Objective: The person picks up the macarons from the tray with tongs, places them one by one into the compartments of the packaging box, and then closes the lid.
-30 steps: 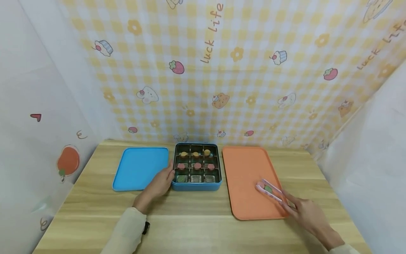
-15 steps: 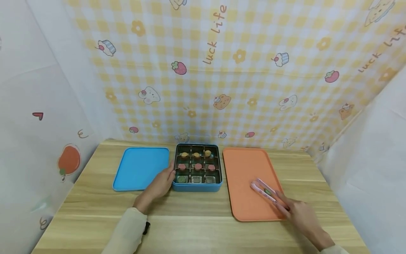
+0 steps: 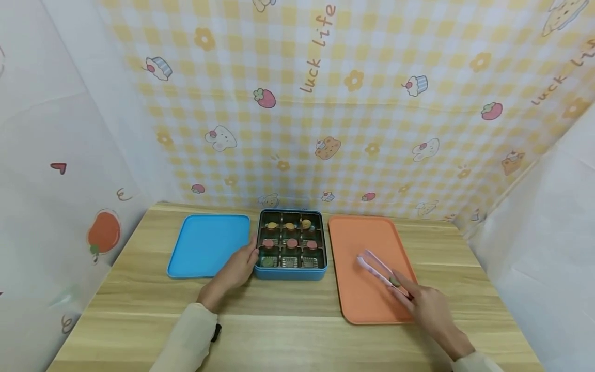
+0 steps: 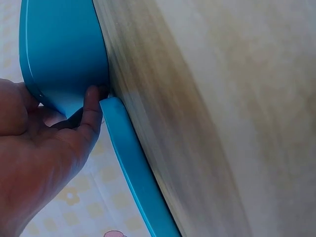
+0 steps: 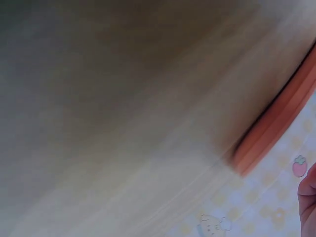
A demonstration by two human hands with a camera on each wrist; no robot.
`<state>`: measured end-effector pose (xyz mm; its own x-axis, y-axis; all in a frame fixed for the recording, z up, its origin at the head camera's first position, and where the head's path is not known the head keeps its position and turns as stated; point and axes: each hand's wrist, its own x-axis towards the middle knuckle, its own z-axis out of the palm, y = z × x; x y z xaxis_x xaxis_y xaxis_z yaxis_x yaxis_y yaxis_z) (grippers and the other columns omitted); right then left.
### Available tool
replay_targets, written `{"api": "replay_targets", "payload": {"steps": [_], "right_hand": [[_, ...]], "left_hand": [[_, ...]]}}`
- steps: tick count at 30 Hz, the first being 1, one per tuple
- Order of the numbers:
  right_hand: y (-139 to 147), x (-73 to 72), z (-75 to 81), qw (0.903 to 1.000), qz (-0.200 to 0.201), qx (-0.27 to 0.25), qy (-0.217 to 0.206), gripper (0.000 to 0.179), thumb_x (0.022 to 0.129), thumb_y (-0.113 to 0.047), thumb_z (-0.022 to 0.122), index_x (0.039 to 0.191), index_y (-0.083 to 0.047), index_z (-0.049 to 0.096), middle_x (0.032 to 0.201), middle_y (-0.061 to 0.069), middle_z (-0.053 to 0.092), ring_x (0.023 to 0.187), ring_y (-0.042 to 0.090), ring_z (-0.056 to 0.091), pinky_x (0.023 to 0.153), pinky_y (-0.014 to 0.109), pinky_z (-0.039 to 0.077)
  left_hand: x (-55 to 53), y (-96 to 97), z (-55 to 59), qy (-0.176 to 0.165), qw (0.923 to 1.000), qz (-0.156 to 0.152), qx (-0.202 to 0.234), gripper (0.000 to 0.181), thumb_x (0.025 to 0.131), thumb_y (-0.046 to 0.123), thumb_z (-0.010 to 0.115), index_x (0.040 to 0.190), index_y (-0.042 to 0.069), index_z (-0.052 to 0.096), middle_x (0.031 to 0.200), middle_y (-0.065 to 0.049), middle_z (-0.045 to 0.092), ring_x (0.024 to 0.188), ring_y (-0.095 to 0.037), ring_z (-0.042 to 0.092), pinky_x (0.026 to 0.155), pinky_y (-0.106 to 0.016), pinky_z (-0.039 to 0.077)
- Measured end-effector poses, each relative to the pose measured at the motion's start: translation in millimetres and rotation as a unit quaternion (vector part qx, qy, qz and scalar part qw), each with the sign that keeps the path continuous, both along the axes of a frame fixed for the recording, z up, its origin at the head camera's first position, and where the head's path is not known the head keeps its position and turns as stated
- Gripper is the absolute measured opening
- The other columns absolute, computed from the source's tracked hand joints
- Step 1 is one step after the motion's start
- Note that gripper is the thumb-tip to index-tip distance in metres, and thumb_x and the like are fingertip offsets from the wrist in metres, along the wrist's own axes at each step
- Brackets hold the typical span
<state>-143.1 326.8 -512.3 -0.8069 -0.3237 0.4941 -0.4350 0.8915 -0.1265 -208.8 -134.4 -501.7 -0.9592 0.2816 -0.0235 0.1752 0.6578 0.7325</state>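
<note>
Green piece (image 3: 394,282) is just ahead of the right hand (image 3: 431,310), seen between the arms of the pink tongs (image 3: 375,272); can't tell if it touches either arm. Right hand pinches the tongs, tips parted and reaching past the piece. Orange tray (image 3: 367,232) below, stretching ahead of that hand. Step, probably: getting the piece between the tong tips. Next move likely calls for bringing the tips back toward the hand, round the piece, then a light squeeze. Blue tin (image 3: 290,274) just beside the left hand (image 3: 235,268), its fingers extended against the side wall, apparently steadying it. Inside, nearest that hand: another green piece (image 3: 268,261); beyond, pink pieces (image 3: 292,243), then yellow pieces (image 3: 290,226). Two front compartments show none. Blue tray (image 3: 209,243) on the left hand's other side. Wooden counter (image 3: 288,323) under everything.
</note>
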Motion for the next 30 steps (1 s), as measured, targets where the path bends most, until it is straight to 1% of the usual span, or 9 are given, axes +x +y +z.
{"api": "replay_targets", "payload": {"steps": [3,8,14,15,20,21,24,27,30], "right_hand": [[-9,-5.3,0.4,0.9997,0.017,-0.015,0.004,0.047,0.077,-0.019,0.083,0.123,-0.012,0.073,0.053,-0.023,0.032,0.047,-0.011,0.015,0.041,0.012,0.019],[-25,-14.5,3.5,0.9988,0.041,-0.027,-0.002,0.049,0.079,-0.017,0.082,0.126,-0.011,0.07,0.053,-0.023,0.034,0.047,-0.011,0.016,0.041,0.011,0.02],[-44,-23.0,9.0,0.9962,0.075,-0.041,-0.016,0.049,0.084,-0.021,0.079,0.13,-0.011,0.067,0.052,-0.025,0.031,0.045,-0.013,0.015,0.04,0.009,0.02],[-47,-24.8,10.1,0.9958,0.08,-0.042,-0.014,0.049,0.085,-0.021,0.079,0.131,-0.011,0.067,0.052,-0.025,0.031,0.046,-0.013,0.015,0.04,0.01,0.019],[-64,-32.6,15.7,0.9934,0.107,-0.04,0.012,0.049,0.084,-0.022,0.079,0.13,-0.01,0.067,0.052,-0.023,0.03,0.047,-0.011,0.014,0.043,0.009,0.016],[-68,-33.9,16.3,0.9926,0.114,-0.039,0.019,0.049,0.084,-0.022,0.079,0.13,-0.01,0.067,0.052,-0.022,0.03,0.048,-0.011,0.013,0.044,0.009,0.016],[-77,-36.2,17.6,0.9913,0.123,-0.038,0.029,0.049,0.084,-0.024,0.079,0.129,-0.01,0.068,0.051,-0.021,0.032,0.047,-0.011,0.014,0.043,0.008,0.016],[-87,-36.5,18.1,0.9914,0.124,-0.036,0.025,0.049,0.085,-0.028,0.078,0.13,-0.012,0.068,0.051,-0.02,0.033,0.046,-0.011,0.014,0.042,0.008,0.016],[-96,-35.5,17.3,0.9913,0.127,-0.036,0.007,0.049,0.086,-0.031,0.077,0.13,-0.013,0.068,0.05,-0.021,0.034,0.045,-0.011,0.014,0.041,0.009,0.016]], "left_hand": [[0.3,0.2,-1.0,-0.003,1.0,0.002,0.002,0.055,0.109,0.012,0.034,0.153,-0.011,0.012,0.151,-0.033,0.033,0.14,-0.045,0.035,0.112,-0.057,0.034],[-0.4,2.8,-1.1,-0.003,1.0,0.003,0.005,0.056,0.109,0.014,0.034,0.154,-0.01,0.012,0.151,-0.035,0.032,0.139,-0.048,0.035,0.111,-0.058,0.033],[0.5,2.9,-1.4,0.018,0.9998,0.007,-0.002,0.054,0.108,0.009,0.035,0.152,-0.014,0.015,0.141,-0.037,0.045,0.129,-0.046,0.048,0.105,-0.056,0.041],[0.4,3.0,-1.0,0.019,0.9998,0.008,-0.001,0.054,0.108,0.009,0.035,0.152,-0.014,0.015,0.141,-0.037,0.045,0.129,-0.046,0.048,0.105,-0.056,0.041],[0.9,2.4,3.0,0.002,0.9999,0.01,0.004,0.054,0.109,0.012,0.034,0.153,-0.012,0.014,0.149,-0.035,0.036,0.136,-0.047,0.04,0.11,-0.057,0.035],[0.8,2.6,3.9,0.001,1.0,0.008,0.005,0.054,0.109,0.013,0.033,0.152,-0.012,0.014,0.151,-0.034,0.031,0.139,-0.047,0.035,0.112,-0.057,0.033],[0.2,2.7,4.8,0.002,1.0,0.005,0.003,0.053,0.109,0.012,0.033,0.152,-0.013,0.015,0.152,-0.034,0.03,0.139,-0.047,0.034,0.112,-0.058,0.033],[0.7,2.3,4.4,0.005,1.0,0.002,0.005,0.054,0.108,0.012,0.033,0.152,-0.013,0.014,0.152,-0.034,0.03,0.139,-0.047,0.034,0.112,-0.057,0.033],[2.1,1.0,1.9,0.01,0.9999,-0.001,0.006,0.054,0.108,0.011,0.034,0.152,-0.013,0.012,0.15,-0.035,0.033,0.138,-0.047,0.036,0.11,-0.057,0.035]]}}
